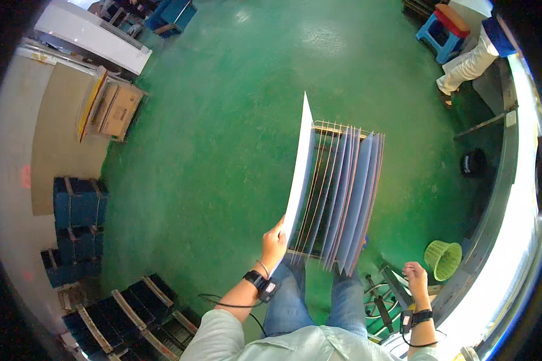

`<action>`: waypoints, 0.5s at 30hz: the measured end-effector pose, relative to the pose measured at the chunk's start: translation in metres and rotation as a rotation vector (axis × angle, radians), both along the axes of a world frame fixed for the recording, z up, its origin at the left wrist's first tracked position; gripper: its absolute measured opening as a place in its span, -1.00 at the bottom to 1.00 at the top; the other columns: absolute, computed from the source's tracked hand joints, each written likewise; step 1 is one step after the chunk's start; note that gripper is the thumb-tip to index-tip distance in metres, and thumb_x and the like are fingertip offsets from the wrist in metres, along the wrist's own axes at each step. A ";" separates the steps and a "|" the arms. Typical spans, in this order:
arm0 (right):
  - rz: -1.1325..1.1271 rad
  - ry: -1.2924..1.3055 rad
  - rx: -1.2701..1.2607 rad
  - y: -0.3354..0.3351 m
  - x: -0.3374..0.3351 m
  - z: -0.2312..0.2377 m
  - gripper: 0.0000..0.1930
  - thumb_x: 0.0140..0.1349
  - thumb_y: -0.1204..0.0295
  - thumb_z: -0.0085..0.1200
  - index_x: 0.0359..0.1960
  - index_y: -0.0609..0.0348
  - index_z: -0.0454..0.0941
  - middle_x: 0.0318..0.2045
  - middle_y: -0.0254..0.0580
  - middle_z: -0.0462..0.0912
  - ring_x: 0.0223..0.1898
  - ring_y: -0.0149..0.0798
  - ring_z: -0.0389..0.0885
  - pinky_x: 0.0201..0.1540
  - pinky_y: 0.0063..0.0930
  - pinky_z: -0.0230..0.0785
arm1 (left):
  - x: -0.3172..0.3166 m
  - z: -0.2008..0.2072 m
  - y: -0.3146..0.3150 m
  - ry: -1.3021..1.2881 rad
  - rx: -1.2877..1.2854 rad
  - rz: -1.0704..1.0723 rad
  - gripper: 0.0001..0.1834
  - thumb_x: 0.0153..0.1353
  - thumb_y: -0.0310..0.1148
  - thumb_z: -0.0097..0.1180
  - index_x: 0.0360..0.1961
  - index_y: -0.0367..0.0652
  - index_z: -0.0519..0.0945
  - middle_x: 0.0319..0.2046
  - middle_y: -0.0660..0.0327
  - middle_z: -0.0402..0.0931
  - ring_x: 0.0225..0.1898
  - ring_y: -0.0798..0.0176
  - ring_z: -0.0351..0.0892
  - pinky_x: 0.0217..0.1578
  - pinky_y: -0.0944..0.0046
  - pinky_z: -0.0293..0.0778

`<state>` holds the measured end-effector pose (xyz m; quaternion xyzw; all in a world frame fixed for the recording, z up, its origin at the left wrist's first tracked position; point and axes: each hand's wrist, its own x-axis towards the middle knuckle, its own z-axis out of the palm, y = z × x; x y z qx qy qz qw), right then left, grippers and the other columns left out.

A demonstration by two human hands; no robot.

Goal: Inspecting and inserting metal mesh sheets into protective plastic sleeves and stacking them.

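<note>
In front of my legs is a wire rack with thin upright rods and several bluish sheets standing in its slots. A long white panel stands along the rack's left side, its far corner rising to a point. My left hand is closed on the near left edge of this panel. Whether its fingers also reach the rack is hidden behind the panel. Away to the right, beside the workbench, my right hand is raised with loosely bent fingers and nothing visible in them. Both wrists wear black straps with cables.
A green plastic basket lies just right of my right hand, by the workbench. Dark racks stand at lower left, blue crates and a cardboard box along the left wall. A person and a blue stool are far right.
</note>
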<state>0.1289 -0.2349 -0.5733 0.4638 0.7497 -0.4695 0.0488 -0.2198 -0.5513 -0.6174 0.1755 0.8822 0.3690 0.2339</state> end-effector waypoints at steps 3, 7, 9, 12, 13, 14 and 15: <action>0.058 0.006 -0.006 0.004 -0.009 -0.014 -0.83 0.12 0.48 -0.09 -0.29 0.29 0.47 -0.46 -0.17 0.58 -0.43 -0.34 0.59 -0.37 -0.55 0.41 | -0.007 -0.038 -0.005 -0.007 -0.148 -0.247 -0.29 0.07 -0.21 0.04 0.25 0.03 0.08 0.19 -0.11 0.09 0.05 -0.16 0.33 -0.05 0.15 0.37; 0.173 0.006 0.002 0.016 -0.027 -0.050 -0.82 0.09 0.48 -0.09 -0.31 0.30 0.48 -0.55 -0.16 0.58 -0.44 -0.34 0.58 -0.35 -0.52 0.41 | -0.008 -0.069 -0.008 -0.312 -0.277 -0.167 0.10 -0.08 0.24 0.09 0.31 -0.04 -0.22 0.27 -0.22 -0.27 0.28 -0.31 -0.35 0.23 -0.08 -0.21; 0.187 -0.092 0.013 0.031 -0.039 -0.071 -0.80 0.13 0.43 -0.11 -0.28 0.27 0.49 -0.50 -0.20 0.58 -0.46 -0.35 0.54 -0.36 -0.50 0.41 | -0.025 -0.081 0.000 -0.271 -0.133 0.084 -0.04 0.02 0.22 -0.02 0.24 -0.28 -0.01 0.23 -0.18 -0.07 0.28 -0.13 -0.12 0.24 0.08 -0.12; -0.086 0.137 -0.218 0.049 -0.034 -0.174 -0.77 0.16 0.36 -0.08 -0.23 0.22 0.48 -0.46 -0.26 0.57 -0.47 -0.34 0.52 -0.39 -0.49 0.38 | -0.070 -0.130 -0.008 -0.303 -0.168 0.278 -0.22 0.15 0.16 -0.15 0.10 -0.40 0.26 0.11 -0.17 0.21 0.23 0.03 0.10 0.22 0.24 -0.03; -0.134 0.130 -0.384 0.054 -0.036 -0.212 -0.71 0.18 0.25 -0.05 -0.17 0.18 0.48 -0.41 -0.30 0.57 -0.38 -0.32 0.52 -0.32 -0.42 0.37 | -0.091 -0.173 -0.031 -0.381 -0.236 0.190 -0.23 0.18 0.16 -0.23 0.08 -0.41 0.28 0.09 -0.17 0.24 0.21 0.03 0.14 0.21 0.25 -0.01; -0.139 0.137 -0.386 0.055 -0.037 -0.251 -0.71 0.18 0.25 -0.05 -0.17 0.18 0.48 -0.41 -0.30 0.57 -0.38 -0.32 0.52 -0.32 -0.42 0.37 | -0.093 -0.203 -0.031 -0.374 -0.239 0.185 -0.23 0.18 0.16 -0.23 0.08 -0.41 0.28 0.09 -0.17 0.24 0.21 0.03 0.14 0.21 0.25 -0.01; -0.197 0.048 -0.420 0.057 -0.044 -0.283 -0.65 0.18 0.20 -0.05 -0.12 0.18 0.45 -0.36 -0.28 0.57 -0.34 -0.31 0.52 -0.27 -0.38 0.36 | -0.101 -0.225 -0.023 -0.420 -0.241 0.118 -0.23 0.20 0.16 -0.28 0.09 -0.41 0.27 0.11 -0.15 0.23 0.21 0.04 0.13 0.21 0.25 -0.01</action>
